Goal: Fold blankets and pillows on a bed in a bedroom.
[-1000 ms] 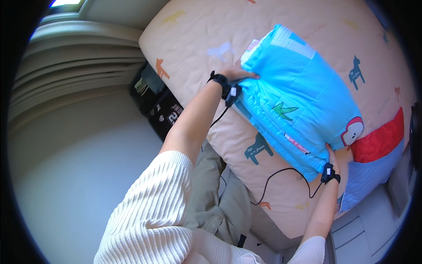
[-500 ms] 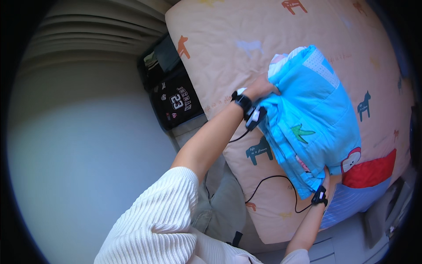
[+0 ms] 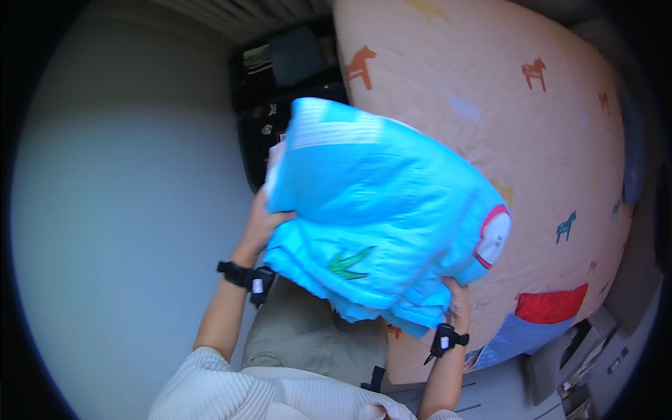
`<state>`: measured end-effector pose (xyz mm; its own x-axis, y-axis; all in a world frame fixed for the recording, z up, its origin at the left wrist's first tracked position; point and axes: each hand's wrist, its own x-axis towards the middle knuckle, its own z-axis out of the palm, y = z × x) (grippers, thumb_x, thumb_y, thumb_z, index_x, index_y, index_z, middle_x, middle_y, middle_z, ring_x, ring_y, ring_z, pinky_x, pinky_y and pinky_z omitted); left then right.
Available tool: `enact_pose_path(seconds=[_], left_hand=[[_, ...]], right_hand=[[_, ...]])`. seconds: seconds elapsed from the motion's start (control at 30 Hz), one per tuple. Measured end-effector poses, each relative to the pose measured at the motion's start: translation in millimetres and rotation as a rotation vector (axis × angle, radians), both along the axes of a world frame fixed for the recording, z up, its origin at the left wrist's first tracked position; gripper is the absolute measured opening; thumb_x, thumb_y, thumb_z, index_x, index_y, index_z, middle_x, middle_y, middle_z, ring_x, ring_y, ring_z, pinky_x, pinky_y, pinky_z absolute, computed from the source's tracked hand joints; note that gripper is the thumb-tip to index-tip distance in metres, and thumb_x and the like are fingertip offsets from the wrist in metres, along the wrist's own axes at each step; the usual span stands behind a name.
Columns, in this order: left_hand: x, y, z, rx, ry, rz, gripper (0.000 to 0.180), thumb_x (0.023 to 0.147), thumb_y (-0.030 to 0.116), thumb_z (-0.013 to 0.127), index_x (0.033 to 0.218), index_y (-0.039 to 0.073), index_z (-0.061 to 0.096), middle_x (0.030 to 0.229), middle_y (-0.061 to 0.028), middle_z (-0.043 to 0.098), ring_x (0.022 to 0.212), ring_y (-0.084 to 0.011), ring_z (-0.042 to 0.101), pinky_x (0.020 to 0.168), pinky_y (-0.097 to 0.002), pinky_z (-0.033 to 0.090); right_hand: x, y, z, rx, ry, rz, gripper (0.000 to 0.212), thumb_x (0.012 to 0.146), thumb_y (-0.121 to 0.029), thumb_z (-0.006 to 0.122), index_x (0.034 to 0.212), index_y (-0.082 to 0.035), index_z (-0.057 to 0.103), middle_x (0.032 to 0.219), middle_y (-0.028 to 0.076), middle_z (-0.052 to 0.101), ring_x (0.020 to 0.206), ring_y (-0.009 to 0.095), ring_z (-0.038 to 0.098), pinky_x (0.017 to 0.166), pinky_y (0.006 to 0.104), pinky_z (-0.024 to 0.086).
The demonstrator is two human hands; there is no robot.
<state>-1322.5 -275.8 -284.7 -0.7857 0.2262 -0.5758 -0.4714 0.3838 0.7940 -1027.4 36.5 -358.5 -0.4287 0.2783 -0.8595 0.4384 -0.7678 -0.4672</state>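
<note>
A folded bright blue quilt (image 3: 364,196) with a green leaf shape and a red-edged white patch is held up in front of me, between both hands. My left hand (image 3: 264,218) grips its left edge, thumb on top and the other fingers hidden beneath. At the lower right corner my right hand (image 3: 458,297) is closed on the quilt, its fingers partly hidden by the cloth. The quilt's right part overlaps the bed (image 3: 448,70), which has a peach sheet printed with horses. Black devices are strapped on both wrists.
An open black suitcase (image 3: 241,150) with clothes lies left of the bed's far part, partly behind the quilt. A red and blue pillow (image 3: 532,329) rests at the bed's near right corner. A pale wall (image 3: 119,210) stands on the left, with a curtain (image 3: 203,17) beyond.
Both hands have lifted the quilt from the bed and carried it left toward me. My view has turned, and the quilt now covers part of the suitcase.
</note>
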Motion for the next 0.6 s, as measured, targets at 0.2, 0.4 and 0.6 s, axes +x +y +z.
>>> enact_pose_path(seconds=[0.2, 0.4, 0.6], left_hand=[[-36, -103, 90, -0.205, 0.154, 0.218, 0.07, 0.067, 0.006, 0.07, 0.13, 0.001, 0.04, 0.121, -0.0121, 0.053, 0.11, -0.0244, 0.052, 0.096, -0.0378, 0.041], [-72, -281, 59, -0.5, 0.026, 0.201, 0.064, 0.077, 0.016, 0.067, 0.13, -0.001, 0.035, 0.124, -0.0209, 0.048, 0.114, -0.028, 0.049, 0.096, -0.0385, 0.039], [-41, -319, -27, -0.557, 0.062, 0.16, 0.059, 0.084, 0.015, 0.059, 0.134, 0.001, 0.029, 0.117, -0.0249, 0.049, 0.107, -0.0287, 0.053, 0.089, -0.036, 0.044]], right_hand=[[-151, -53, 28, -0.1, 0.269, 0.303, 0.052, 0.075, -0.005, 0.069, 0.122, 0.003, 0.048, 0.113, 0.008, 0.058, 0.102, 0.02, 0.055, 0.091, 0.0318, 0.042], [-250, -126, -15, 0.098, 0.358, 0.673, 0.056, 0.078, -0.026, 0.07, 0.12, 0.004, 0.049, 0.112, 0.009, 0.059, 0.099, 0.02, 0.055, 0.088, 0.0311, 0.043], [-229, -163, -86, 0.721, -0.068, 0.801, 0.065, 0.075, -0.034, 0.068, 0.116, 0.011, 0.047, 0.11, 0.03, 0.056, 0.103, 0.042, 0.054, 0.09, 0.041, 0.043]])
